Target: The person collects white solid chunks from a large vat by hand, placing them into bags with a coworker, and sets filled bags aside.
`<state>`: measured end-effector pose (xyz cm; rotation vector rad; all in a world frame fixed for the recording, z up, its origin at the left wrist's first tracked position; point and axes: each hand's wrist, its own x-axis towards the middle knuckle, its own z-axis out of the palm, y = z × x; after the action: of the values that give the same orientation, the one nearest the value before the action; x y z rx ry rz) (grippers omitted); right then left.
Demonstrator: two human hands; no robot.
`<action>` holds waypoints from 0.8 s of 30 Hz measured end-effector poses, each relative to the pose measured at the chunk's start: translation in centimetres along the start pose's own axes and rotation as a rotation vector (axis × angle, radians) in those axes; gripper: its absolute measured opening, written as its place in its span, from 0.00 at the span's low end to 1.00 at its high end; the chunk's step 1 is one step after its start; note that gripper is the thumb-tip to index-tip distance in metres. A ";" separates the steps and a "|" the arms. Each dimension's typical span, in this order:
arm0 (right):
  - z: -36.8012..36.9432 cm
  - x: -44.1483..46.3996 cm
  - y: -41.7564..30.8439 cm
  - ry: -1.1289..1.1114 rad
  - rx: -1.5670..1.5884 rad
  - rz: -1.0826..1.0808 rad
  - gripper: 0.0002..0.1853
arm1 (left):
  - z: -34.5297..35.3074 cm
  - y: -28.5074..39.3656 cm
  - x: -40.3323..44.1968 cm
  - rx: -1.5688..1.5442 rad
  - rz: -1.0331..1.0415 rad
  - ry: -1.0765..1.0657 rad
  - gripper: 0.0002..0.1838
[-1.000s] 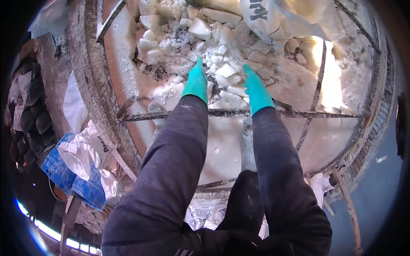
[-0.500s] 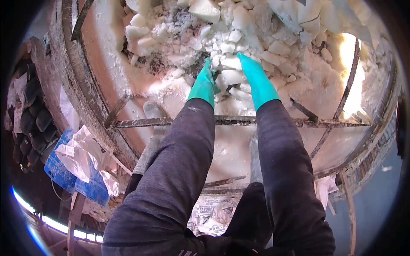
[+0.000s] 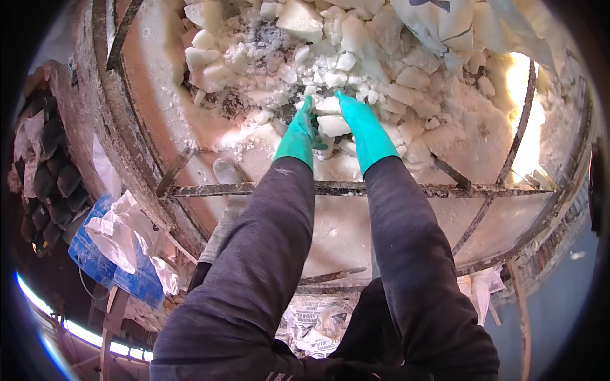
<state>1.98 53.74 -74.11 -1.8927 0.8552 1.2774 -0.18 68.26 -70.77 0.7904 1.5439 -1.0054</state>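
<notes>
My left hand (image 3: 300,134), in a green rubber glove, points forward among broken white chunks, fingers stretched out and thumb partly visible on the inner side. Facing it is my right hand (image 3: 364,127), gloved the same way, with straight fingers. A flat white chunk (image 3: 328,105) and a blocky white chunk (image 3: 333,126) lie between the two hands. The right glove's inner side appears to touch them; whether the left one does, I cannot tell. Around both hands spreads a heap of white lumps and crumbs (image 3: 279,73) inside a round vessel.
A crusted metal bar (image 3: 343,188) crosses beneath my forearms. The vessel's rim (image 3: 136,159) curves along the left. A white sack (image 3: 445,28) lies at the far right of the heap. Blue plastic (image 3: 95,247) with torn white sheeting stands outside, lower left. Printed bags (image 3: 316,320) lie below.
My right hand has shifted left and closer to the left hand, and the chunks between them have moved left with it. The view has tilted slightly; the left hand stays nearly in place.
</notes>
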 end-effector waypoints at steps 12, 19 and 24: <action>-10.2 -14.9 -2.5 -0.146 0.647 0.005 0.35 | 5.2 -1.4 -6.7 -0.252 0.098 -0.535 0.21; -34.4 -35.7 -12.4 0.479 0.815 -0.485 0.29 | 25.4 2.6 -36.6 0.040 0.904 -0.756 0.31; -42.0 -31.7 -16.5 0.628 0.756 -0.447 0.27 | 26.0 7.1 -44.5 -0.005 0.874 -0.633 0.29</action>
<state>26.62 32.53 -29.53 -1.6899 0.9581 0.0290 25.84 48.71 -30.19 0.9035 0.5446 -0.5027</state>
